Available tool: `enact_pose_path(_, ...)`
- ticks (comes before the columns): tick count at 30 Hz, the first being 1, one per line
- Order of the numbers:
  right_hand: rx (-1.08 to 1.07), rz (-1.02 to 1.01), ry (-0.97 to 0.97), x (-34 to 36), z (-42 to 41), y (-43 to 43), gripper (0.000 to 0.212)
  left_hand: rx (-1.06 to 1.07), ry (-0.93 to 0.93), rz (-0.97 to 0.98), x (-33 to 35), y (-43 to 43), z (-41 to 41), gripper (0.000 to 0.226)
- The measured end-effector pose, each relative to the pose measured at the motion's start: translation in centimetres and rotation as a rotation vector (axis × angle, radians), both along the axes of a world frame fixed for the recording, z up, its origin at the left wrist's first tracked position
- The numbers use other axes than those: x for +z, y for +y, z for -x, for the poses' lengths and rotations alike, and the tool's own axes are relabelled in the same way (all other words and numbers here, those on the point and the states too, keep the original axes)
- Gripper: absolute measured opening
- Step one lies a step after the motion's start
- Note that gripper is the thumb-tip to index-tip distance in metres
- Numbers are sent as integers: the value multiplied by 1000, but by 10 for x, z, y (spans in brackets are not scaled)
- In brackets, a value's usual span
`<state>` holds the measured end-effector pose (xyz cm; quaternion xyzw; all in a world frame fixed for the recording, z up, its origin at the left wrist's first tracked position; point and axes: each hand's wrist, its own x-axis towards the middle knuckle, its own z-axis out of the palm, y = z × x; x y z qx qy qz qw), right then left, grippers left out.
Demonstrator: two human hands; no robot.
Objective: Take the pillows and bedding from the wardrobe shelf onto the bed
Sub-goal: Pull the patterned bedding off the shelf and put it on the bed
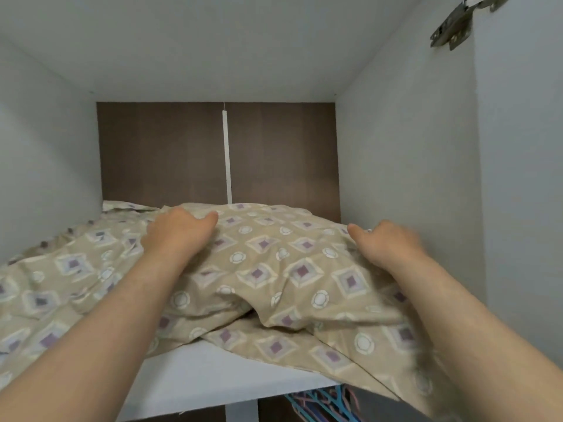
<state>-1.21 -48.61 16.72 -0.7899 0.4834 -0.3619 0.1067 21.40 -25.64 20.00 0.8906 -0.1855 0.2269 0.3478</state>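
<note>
Soft bedding [274,269] in tan cotton, printed with mauve-centred diamonds and pale round medallions, lay heaped and creased on a smooth white wardrobe shelf [213,376]. It covered most of the shelf, and one loose corner hung over the shelf's front edge at the right. Two bare forearms reached in over the shelf. The left grip [179,229] sat on the puffed mound near the shelf's middle, its fingers curled down over the crest into the cloth and gripping it, the thumb laid flat. The right grip [387,242] rested on the same mound toward the shelf's right end. It was blurred and its fingers were hidden, so I could not tell whether it clasped the fabric. A matt brown wood-grain back panel [158,153] closed the shelf's rear, split by a thin white upright strip [227,153]. High above the shelf's right end was a metal hinge [457,22]. Thin blue and pink hangers [323,403] showed beneath the shelf.
</note>
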Motion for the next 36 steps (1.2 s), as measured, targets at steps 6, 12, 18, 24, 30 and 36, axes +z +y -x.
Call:
enact_pose_path(6, 128, -189, 203, -20, -41, -47, 104, 246, 176, -93, -12, -18, -43, 129)
enact_pose_path(12, 71, -94, 142, -37, -67, -60, 109, 250, 91, -39, -30, -30, -71, 125)
enact_pose_path(18, 128, -13, -40, -48, -70, -59, 57, 105, -52, 108, -47, -27, -84, 72)
enact_pose_path(24, 121, 183, -277, -40, -53, -32, 47, -47, -163, 344, -55, -11, -81, 45)
enact_pose_path(30, 124, 420, -416, 20, -10, 13, 60, -76, -294, 572, -26, 22, -67, 44)
enact_pose_path(36, 171, 405, -475, 13, 39, 66, 55, -79, -425, 627, -21, 80, -20, 47)
